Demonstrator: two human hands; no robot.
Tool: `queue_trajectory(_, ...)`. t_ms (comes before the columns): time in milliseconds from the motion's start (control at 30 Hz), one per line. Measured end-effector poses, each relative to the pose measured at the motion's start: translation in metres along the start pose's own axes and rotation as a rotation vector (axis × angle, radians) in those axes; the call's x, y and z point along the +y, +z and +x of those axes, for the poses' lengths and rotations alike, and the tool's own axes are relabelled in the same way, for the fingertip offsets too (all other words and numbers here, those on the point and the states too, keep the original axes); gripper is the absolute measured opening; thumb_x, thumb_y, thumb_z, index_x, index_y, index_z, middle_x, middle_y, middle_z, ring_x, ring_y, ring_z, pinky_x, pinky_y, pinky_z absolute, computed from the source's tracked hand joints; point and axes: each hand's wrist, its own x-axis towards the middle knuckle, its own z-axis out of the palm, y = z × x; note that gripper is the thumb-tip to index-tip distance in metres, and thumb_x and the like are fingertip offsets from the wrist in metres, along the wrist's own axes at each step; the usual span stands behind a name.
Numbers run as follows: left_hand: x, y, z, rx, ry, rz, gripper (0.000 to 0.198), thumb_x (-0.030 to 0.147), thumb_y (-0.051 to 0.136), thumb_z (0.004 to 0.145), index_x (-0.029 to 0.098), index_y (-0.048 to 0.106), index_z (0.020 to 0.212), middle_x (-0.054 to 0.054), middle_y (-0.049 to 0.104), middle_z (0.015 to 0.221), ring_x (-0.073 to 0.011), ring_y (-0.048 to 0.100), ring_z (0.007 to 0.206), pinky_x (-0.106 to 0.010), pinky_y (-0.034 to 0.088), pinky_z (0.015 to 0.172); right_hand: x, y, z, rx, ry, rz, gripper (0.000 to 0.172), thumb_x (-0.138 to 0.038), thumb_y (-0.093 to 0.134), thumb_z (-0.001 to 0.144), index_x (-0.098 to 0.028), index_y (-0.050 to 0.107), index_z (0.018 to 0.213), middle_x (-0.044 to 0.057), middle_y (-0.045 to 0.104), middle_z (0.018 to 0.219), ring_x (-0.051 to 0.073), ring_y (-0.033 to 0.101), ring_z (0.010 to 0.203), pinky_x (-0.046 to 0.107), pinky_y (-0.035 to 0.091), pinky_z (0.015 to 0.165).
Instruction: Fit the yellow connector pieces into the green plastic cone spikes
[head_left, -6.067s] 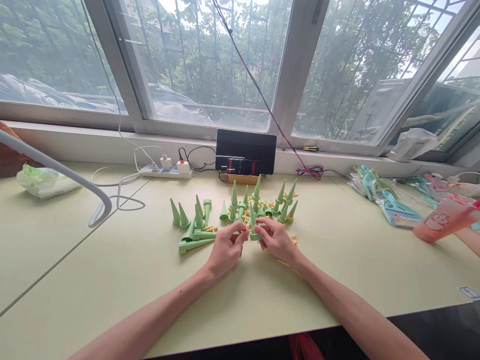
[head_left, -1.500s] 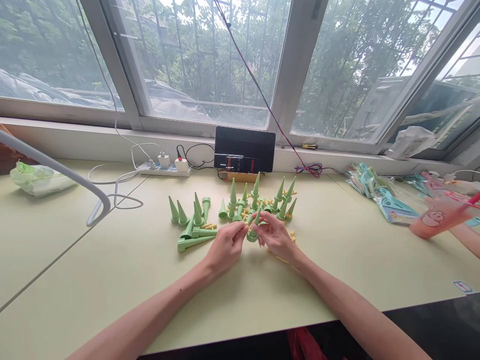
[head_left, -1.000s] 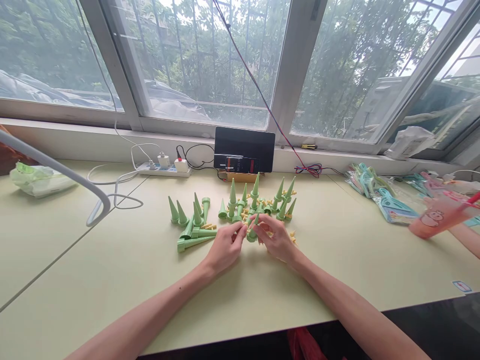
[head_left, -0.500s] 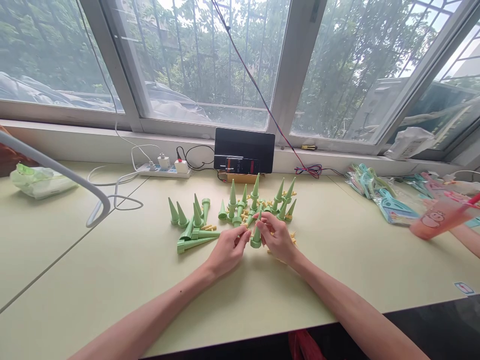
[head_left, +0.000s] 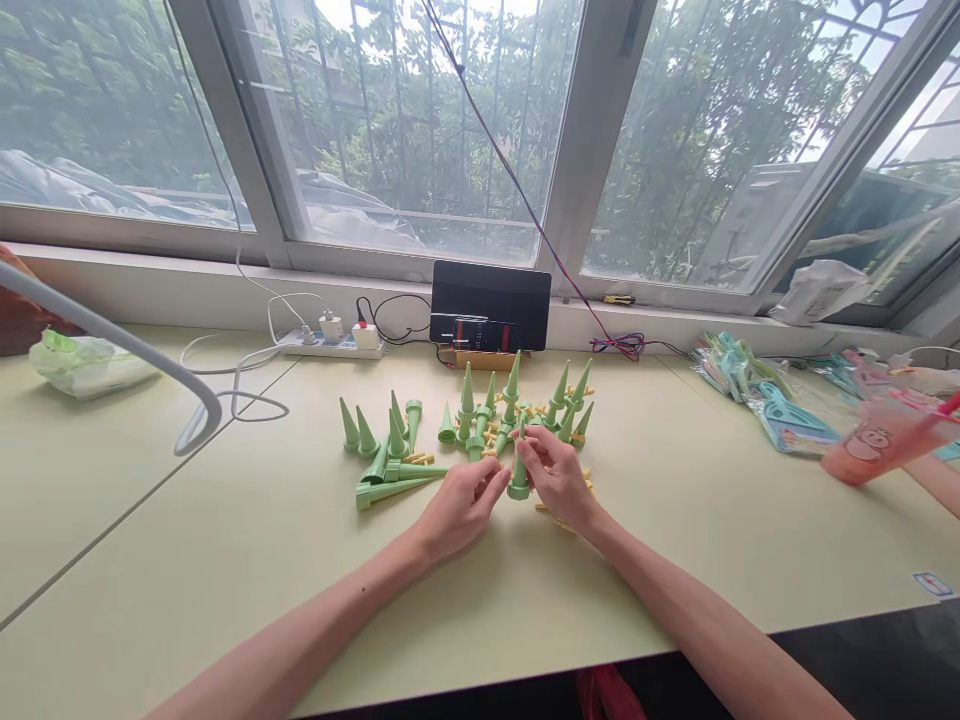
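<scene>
My right hand (head_left: 556, 477) is closed on a green plastic cone-shaped spike (head_left: 518, 478), its point up and its wider ringed end down, just above or on the table. Close to the left of it, my left hand (head_left: 463, 505) has thumb and fingers pinched together; what they hold, if anything, is hidden. Beyond the hands stand several more green spikes (head_left: 466, 405), with small yellow pegs (head_left: 491, 436) among them. To the left, some green spikes (head_left: 397, 492) lie on their sides beside upright ones (head_left: 350, 428). More yellow pegs (head_left: 555, 517) lie partly under my right hand.
A dark tablet (head_left: 490, 295) with a phone (head_left: 484, 336) before it leans at the window. A power strip (head_left: 330, 346) with cables is left of it. At right are bagged items (head_left: 787, 415) and a pink drink cup (head_left: 877, 445) by another person's arm (head_left: 937, 484).
The view has shifted slightly. My left hand's fingertips have moved a little nearer the spike, which my right hand still holds upright.
</scene>
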Motion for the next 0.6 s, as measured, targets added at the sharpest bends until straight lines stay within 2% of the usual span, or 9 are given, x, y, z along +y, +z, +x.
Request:
queue_trajectory(267,0.0031,-0.0020,-0.0005,-0.048,0.040,0.036,0.034,0.037,0.038,0.099,0.019,0.035,0.070,0.005,0.037,0.060,-0.0094,0.030,0.055,-0.024,0.025,0.055,0.0022,0.0002,0.0013,0.051,-0.069,-0.064,0.023,-0.040,0.052,0.098,-0.019,0.061,0.101,-0.002,0.052,0.067,0.012,0.043,0.056,0.026,0.039,0.053)
queue_trajectory(600,0.0011,-0.0003,-0.0006,-0.039,0.044,0.044,0.032,0.034,0.038,0.098,0.019,0.034,0.070,0.005,0.035,0.059,-0.0095,0.028,0.055,-0.025,0.025,0.055,0.0001,-0.0014,0.0014,0.029,-0.075,-0.095,0.025,-0.040,0.050,0.099,-0.018,0.062,0.098,-0.001,0.053,0.069,0.011,0.041,0.056,0.025,0.039,0.053)
